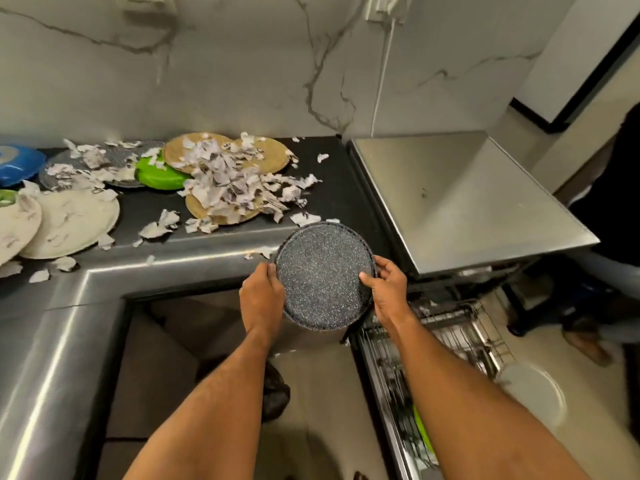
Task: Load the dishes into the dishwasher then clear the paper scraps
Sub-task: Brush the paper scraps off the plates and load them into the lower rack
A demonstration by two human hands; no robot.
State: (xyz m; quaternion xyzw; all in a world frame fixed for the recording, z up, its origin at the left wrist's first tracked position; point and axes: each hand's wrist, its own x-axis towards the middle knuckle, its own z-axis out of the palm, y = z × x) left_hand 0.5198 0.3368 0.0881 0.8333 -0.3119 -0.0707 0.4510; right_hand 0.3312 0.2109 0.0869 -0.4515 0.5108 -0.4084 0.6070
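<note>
Both hands hold one speckled grey plate (323,277) in the air, just off the front edge of the dark worktop (332,188). The left hand (263,296) grips the plate's left rim with curled fingers; the right hand (386,289) grips the right rim, thumb laid over the plate's face. The plate is tilted, its flat speckled face turned up toward the camera, and it hangs above the floor between the worktop corner and the pulled-out dishwasher rack (436,344). A green plate (424,429) and a white plate (533,389) stand in that rack at the lower right.

On the worktop, torn paper scraps (228,181) lie heaped over several tan woven plates (202,148), with loose pieces scattered toward the front edge. A bright green plate (157,173) sits beside the heap, partly under it. Further left are another grey plate (79,168), a blue plate (17,164) and two white plates (69,226), all dotted with scraps.
</note>
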